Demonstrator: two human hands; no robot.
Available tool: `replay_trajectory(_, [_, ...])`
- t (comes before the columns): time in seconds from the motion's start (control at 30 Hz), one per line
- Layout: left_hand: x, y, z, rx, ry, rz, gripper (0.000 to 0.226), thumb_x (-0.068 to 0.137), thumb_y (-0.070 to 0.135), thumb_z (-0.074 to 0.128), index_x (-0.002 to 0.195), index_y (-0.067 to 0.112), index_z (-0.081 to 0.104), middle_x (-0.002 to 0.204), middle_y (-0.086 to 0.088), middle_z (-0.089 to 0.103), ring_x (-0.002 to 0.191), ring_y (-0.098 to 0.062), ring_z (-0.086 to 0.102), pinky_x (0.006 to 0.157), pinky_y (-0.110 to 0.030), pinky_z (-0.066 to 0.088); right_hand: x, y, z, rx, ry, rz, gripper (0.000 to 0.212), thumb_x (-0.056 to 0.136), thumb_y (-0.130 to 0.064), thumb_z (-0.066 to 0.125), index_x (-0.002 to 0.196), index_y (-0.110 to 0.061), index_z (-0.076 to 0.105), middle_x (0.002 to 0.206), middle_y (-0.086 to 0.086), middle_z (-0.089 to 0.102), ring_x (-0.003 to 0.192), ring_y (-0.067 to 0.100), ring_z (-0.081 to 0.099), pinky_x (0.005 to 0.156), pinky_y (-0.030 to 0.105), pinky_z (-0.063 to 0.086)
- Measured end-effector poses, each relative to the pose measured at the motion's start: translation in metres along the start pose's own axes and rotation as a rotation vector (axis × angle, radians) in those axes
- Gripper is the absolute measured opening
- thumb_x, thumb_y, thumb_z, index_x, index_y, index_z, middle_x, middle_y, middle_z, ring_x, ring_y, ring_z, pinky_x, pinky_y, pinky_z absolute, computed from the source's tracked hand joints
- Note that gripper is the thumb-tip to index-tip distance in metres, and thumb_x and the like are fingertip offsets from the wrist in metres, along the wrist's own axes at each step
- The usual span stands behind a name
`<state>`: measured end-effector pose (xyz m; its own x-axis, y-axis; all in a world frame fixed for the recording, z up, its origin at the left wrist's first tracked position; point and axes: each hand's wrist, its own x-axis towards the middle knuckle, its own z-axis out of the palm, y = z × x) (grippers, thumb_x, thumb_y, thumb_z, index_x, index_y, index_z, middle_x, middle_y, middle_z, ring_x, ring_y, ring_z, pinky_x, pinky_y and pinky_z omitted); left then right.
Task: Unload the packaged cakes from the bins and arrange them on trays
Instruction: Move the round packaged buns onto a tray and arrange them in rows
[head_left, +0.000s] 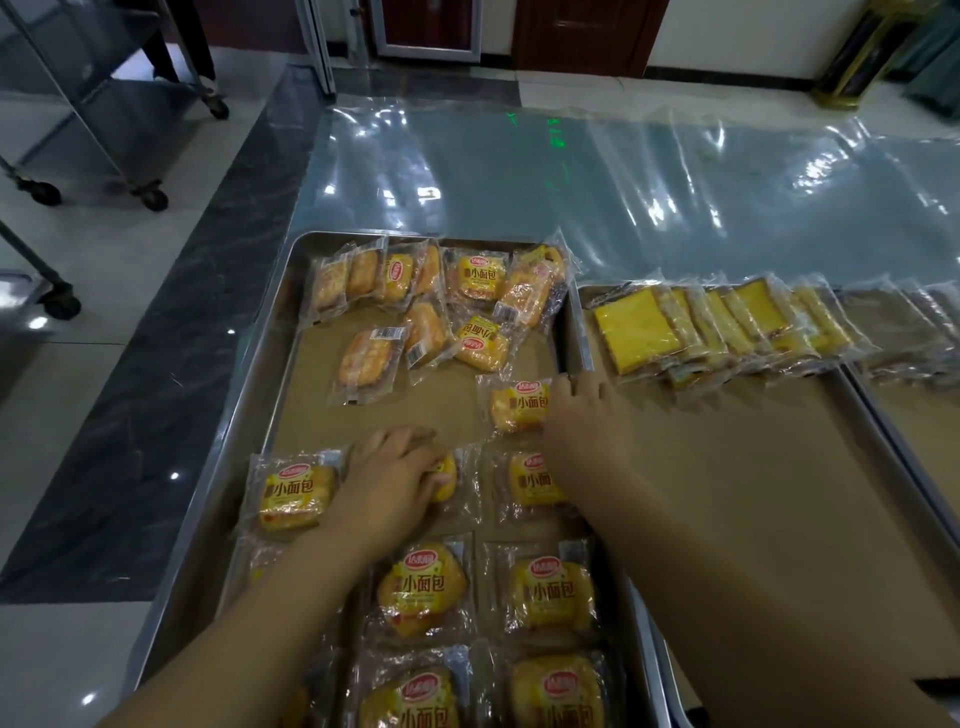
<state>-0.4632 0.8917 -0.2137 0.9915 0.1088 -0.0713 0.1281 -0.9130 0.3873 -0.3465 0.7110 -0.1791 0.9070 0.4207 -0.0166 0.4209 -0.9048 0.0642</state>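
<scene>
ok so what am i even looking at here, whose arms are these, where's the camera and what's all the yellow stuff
There is no machine here. The one picture comes from a camera worn on a person's head, looking forward and down, so the two bare arms are the wearer's own.

In front is a metal tray lined with brown paper. On it lie small packaged cakes: neat rows near the person, a loose heap at the far end.

The left hand rests on one cake in the rows, fingers curled over it. The right hand lies flat, touching another cake beside the tray's right edge. Neither cake is lifted.

To the right, a second tray holds a leaning row of flat yellow slices in wrappers. A clear plastic sheet covers the surface beyond.
</scene>
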Motion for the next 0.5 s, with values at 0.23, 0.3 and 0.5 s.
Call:
replay_trajectory(0.23, [-0.025,0.009,0.006,0.089,-0.1,0.034,0.06,0.094,0.055,0.027,0.148,0.032,0.016,0.157,0.009,0.008,0.143,-0.018,0.004,0.115,-0.043,0.011,-0.011,-0.003,0.033,0.244,-0.263,-0.239,0.069,0.094,-0.055,0.032,0.15,-0.03,-0.001,0.158,0.001,-0.014,0.142,0.029,-0.019,0.115,0.047,-0.004])
replay_trajectory(0.3, [-0.033,0.008,0.013,0.131,-0.159,0.021,0.064,0.093,0.057,0.022,0.148,0.032,0.001,0.156,0.011,-0.011,0.143,-0.017,-0.01,0.115,-0.043,0.008,-0.016,-0.002,0.04,0.255,-0.28,-0.23,0.07,0.094,-0.057,0.028,0.149,-0.03,-0.006,0.157,0.0,-0.019,0.141,0.028,-0.022,0.114,0.048,-0.006])
replay_trajectory(0.5, [-0.045,0.009,0.02,0.186,-0.153,0.033,0.062,0.094,0.056,0.015,0.141,0.032,-0.017,0.149,0.009,-0.025,0.141,-0.018,-0.023,0.113,-0.036,-0.009,-0.038,-0.004,0.043,0.271,-0.25,-0.225,0.066,0.097,-0.051,0.027,0.149,-0.028,-0.007,0.156,0.001,-0.02,0.14,0.028,-0.024,0.112,0.046,-0.012])
